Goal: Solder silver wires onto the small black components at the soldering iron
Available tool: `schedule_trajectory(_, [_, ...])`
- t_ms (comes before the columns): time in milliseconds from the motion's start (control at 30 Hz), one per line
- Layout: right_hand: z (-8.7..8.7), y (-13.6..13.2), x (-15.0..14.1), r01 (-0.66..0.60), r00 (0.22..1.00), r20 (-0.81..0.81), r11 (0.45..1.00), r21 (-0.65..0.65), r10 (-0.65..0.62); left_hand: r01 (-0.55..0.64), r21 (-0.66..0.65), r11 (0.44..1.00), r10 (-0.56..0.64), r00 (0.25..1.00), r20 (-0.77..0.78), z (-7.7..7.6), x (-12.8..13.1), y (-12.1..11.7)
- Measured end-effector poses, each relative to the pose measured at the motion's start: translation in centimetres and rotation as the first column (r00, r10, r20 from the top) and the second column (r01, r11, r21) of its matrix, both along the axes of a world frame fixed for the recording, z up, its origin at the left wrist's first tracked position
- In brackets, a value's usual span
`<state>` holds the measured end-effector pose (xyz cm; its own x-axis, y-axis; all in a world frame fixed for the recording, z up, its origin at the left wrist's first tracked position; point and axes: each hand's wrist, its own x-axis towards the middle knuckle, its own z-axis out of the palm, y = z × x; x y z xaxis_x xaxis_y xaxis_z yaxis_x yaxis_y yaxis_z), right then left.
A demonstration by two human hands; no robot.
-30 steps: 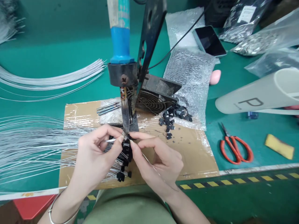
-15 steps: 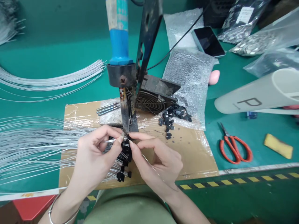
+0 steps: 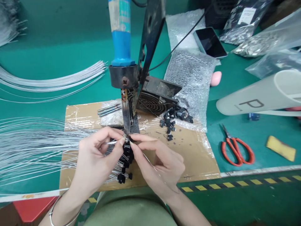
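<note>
Your left hand [image 3: 98,157] pinches the end of a thin white wire [image 3: 110,142] between thumb and forefinger, and your right hand [image 3: 157,163] is closed on a small black component [image 3: 127,145], fingertips meeting the left's directly under the tip of the soldering iron [image 3: 125,117]. The joint sits at the centre of the cardboard pad [image 3: 195,157]; take that as the clock's hub.

The wire looks light, springy and slick, so it will likely twist or slip unless you hold it close to its bare end, as you do now. The component looks tiny, rigid and featherlight. Its legs probably bend easily, so grip the body by its sides and keep your fingers off the hot tip just above.

At 6 o'clock, between your wrists, a row of finished wires with black components [image 3: 123,171] hangs; I can make out roughly eight or more, too crowded to count exactly. At 2 o'clock lies one loose pile of spare components [image 3: 175,117], perhaps two dozen, beside one small fan [image 3: 155,97] and bubble wrap [image 3: 192,78]. At 9 o'clock fans one large bundle of wires [image 3: 35,147], far too many to count, with a second sheaf [image 3: 51,81] at 10 o'clock. At 3 o'clock lie one pair of red scissors [image 3: 236,150] and one yellow sponge [image 3: 281,148]; one phone [image 3: 210,42] rests at 1 o'clock.
</note>
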<state>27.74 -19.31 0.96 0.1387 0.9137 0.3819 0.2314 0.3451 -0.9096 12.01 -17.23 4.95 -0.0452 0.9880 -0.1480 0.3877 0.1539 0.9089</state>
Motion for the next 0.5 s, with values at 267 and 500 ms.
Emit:
schedule_trajectory(267, [-0.13, -0.07, 0.0, -0.013, 1.0, -0.011, 1.0, 0.012, 0.013, 0.004, -0.004, 1.0, -0.004, 1.0, -0.01, -0.07, -0.04, -0.05])
schedule_trajectory(500, [-0.3, -0.18, 0.02, -0.026, 0.999, -0.049, 0.999, -0.039, 0.024, 0.023, -0.02, 1.0, -0.023, 0.999, 0.024, -0.2, -0.11, 0.08])
